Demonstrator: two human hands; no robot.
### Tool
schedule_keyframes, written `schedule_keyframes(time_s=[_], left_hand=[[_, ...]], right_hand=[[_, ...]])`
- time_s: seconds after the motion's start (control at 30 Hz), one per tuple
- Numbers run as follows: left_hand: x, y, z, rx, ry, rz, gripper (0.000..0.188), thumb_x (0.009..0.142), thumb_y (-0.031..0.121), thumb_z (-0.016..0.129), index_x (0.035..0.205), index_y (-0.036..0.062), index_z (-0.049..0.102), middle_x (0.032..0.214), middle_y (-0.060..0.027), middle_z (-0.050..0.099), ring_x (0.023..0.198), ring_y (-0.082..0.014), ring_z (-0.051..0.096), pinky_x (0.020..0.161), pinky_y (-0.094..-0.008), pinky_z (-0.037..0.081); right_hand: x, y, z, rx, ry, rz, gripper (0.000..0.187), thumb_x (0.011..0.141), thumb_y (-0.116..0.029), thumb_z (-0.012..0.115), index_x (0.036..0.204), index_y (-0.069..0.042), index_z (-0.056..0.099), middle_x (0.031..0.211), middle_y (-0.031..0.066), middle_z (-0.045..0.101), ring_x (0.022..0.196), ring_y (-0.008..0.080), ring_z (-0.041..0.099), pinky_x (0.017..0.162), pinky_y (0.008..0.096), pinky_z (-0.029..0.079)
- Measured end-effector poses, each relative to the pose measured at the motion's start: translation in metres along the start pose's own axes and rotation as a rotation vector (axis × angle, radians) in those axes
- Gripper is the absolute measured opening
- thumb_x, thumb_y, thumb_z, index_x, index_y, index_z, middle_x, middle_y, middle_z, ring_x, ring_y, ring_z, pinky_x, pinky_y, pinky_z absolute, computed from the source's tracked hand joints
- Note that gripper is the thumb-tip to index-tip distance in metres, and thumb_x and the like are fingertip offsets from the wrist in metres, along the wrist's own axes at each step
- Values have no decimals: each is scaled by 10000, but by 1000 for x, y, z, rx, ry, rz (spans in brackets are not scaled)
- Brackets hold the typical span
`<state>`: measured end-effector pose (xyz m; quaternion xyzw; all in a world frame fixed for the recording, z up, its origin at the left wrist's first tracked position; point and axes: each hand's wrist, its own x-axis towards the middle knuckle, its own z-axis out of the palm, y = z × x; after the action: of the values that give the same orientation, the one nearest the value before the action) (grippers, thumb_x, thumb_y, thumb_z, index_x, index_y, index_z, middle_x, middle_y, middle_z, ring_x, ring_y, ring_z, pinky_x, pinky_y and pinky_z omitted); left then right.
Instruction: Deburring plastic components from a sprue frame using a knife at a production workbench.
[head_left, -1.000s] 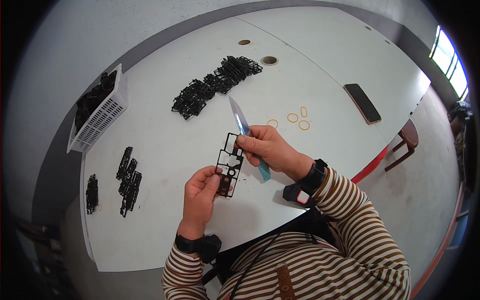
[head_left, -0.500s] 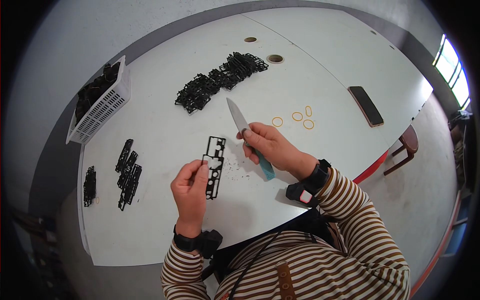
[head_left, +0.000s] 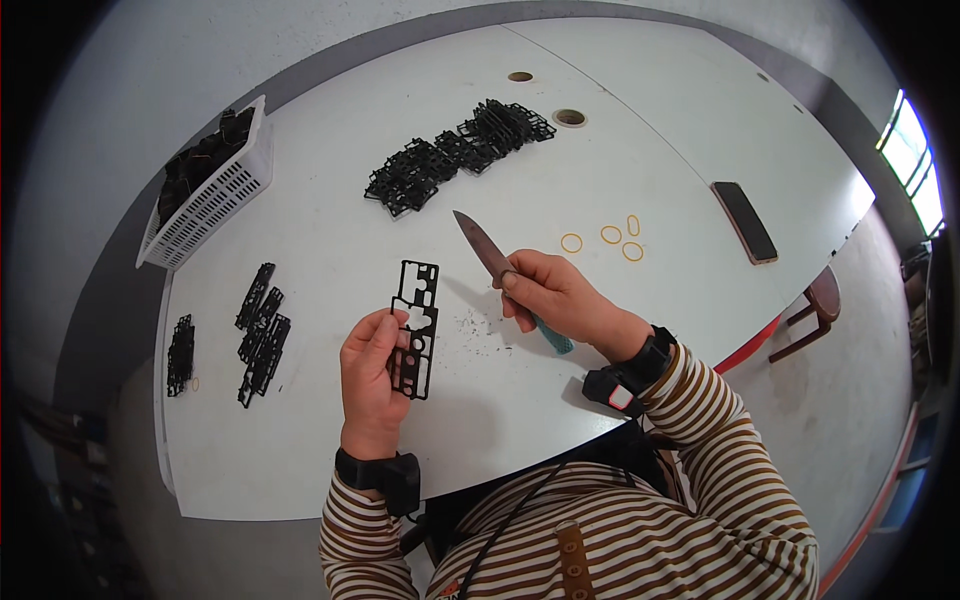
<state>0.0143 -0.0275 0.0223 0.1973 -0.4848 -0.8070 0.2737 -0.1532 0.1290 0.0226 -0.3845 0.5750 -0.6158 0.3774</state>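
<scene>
Between the thumb and fingers of my left hand is a flat black plastic frame with round and square cut-outs, held by its left edge. My right hand is closed on a knife with a teal handle; its blade points up and to the left, apart from the frame. Small black shavings lie on the white table between the two hands. A long heap of similar black frames lies farther back, and smaller stacks of them are at the left.
A white slatted basket with dark parts stands at the far left. Several yellow rubber bands lie right of the knife. A phone rests near the right edge. Two round holes pierce the tabletop. Beyond it is a brown stool.
The frame in my left hand has shifted slightly left and turned, its face showing differently. The knife blade has rolled and looks darker. My view has moved a little.
</scene>
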Motion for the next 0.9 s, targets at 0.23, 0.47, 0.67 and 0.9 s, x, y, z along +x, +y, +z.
schedule_keyframes(time_s=[0.23,0.47,0.67,0.9], left_hand=[[0,-4,4,-95,-77,-102,134,869,159,519,861,38,577,629,32,524,511,-43,497,458,-172,447],[-7,-7,12,-9,-103,-131,123,865,146,517,863,33,565,621,26,526,493,-36,481,417,-157,395],[-12,-7,15,112,-139,-106,114,866,137,500,845,39,554,636,17,522,545,-45,493,482,-172,426],[-13,-13,14,149,-155,-100,94,853,121,525,863,33,559,658,0,546,528,-46,488,482,-168,419]], right_hand=[[-2,0,3,-1,-3,-9,172,918,-166,402,915,-21,493,675,7,527,529,50,466,504,187,389],[-3,-4,3,60,8,-9,181,915,-181,425,910,-23,512,643,2,516,514,48,452,492,185,374],[-2,-1,2,216,8,-22,195,904,-206,464,915,-25,534,620,-1,506,485,53,439,476,181,358],[-3,-2,5,283,-4,-27,158,861,-170,540,910,-20,540,624,0,508,485,53,446,464,180,357]])
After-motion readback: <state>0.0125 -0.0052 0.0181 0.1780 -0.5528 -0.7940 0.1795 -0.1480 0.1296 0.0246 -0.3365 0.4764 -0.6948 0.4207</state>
